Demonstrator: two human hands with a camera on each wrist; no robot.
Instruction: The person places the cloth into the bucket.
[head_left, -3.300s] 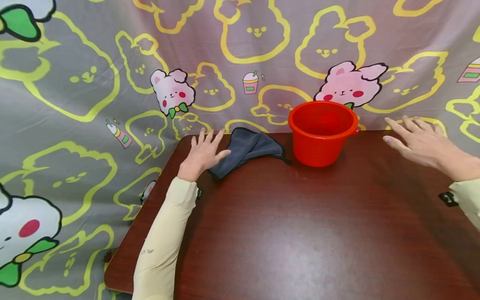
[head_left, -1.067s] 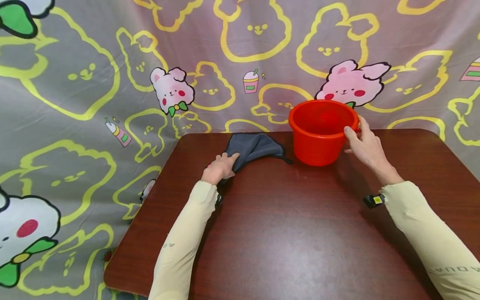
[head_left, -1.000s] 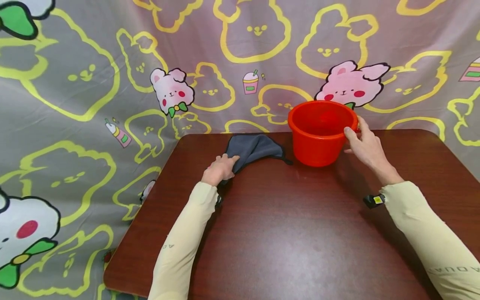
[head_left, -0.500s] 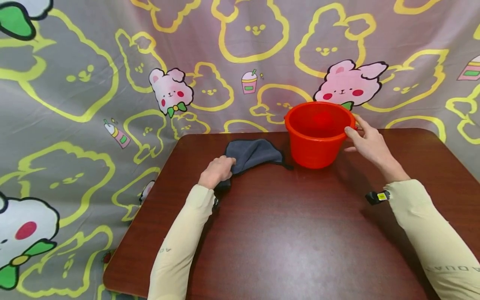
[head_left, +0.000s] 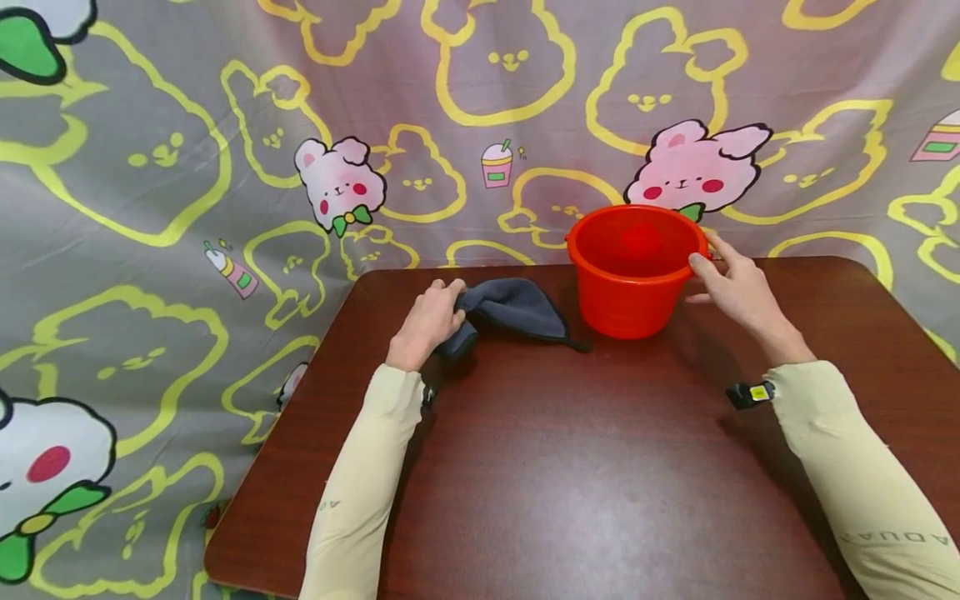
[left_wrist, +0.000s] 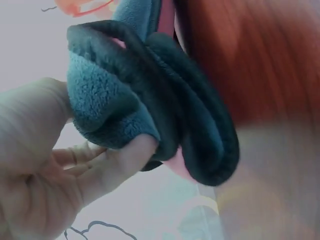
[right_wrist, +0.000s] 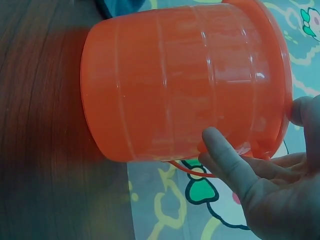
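Observation:
A dark grey-blue cloth (head_left: 517, 308) with black edging lies folded near the table's back edge. My left hand (head_left: 427, 321) pinches its left end, lifted off the table, while the right part still rests there. Seen from the left wrist, the cloth (left_wrist: 100, 95) is bunched between thumb and fingers, and some pink shows among its folds. Right of the cloth stands a red plastic bucket (head_left: 630, 304), upright. My right hand (head_left: 742, 292) grips its right rim. In the right wrist view the thumb touches the rim and the fingers lie at the bucket's side (right_wrist: 175, 85).
The dark brown wooden table (head_left: 570, 467) stretches toward me. A patterned curtain (head_left: 555, 83) hangs behind it and along the left side. A thin red bucket handle (right_wrist: 192, 173) shows below the bucket in the right wrist view. A black cloth loop (head_left: 577, 343) lies near the bucket.
Both hands came from the air onto the cloth and the bucket. My left hand has since gathered and raised the cloth's left end. The bucket has shifted and turned slightly in my right hand.

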